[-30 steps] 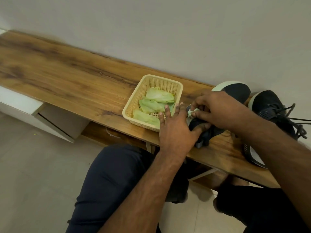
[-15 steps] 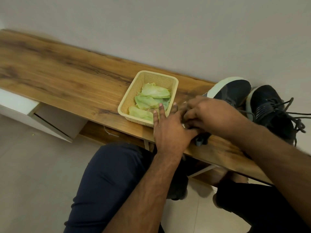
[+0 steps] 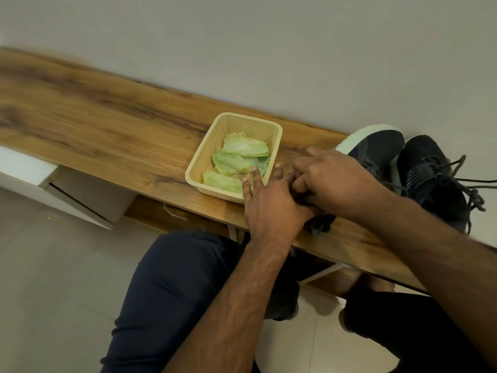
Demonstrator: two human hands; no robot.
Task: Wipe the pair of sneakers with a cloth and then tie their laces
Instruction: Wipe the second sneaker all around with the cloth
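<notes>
Two black sneakers stand side by side at the right end of the wooden bench (image 3: 107,125), toes to the wall. The left sneaker (image 3: 376,149) has a white sole rim, and the right sneaker (image 3: 430,181) has loose dark laces trailing to the right. In front of them lies a dark cloth (image 3: 321,224), mostly hidden under my hands, with one corner showing at the bench's front edge. My left hand (image 3: 271,205) lies on it with straight fingers. My right hand (image 3: 333,179) sits beside it, fingers curled down onto the cloth.
A cream plastic basket (image 3: 234,118) holding pale green cabbage leaves (image 3: 242,154) stands just left of my hands, my left fingertips over its near rim. The wall runs close behind the bench. White drawers (image 3: 53,189) sit lower left, and my knees are below the bench edge.
My right hand has come down and left against my left hand over the cloth. The pale bit it pinched earlier is now hidden. The sneakers have not moved.
</notes>
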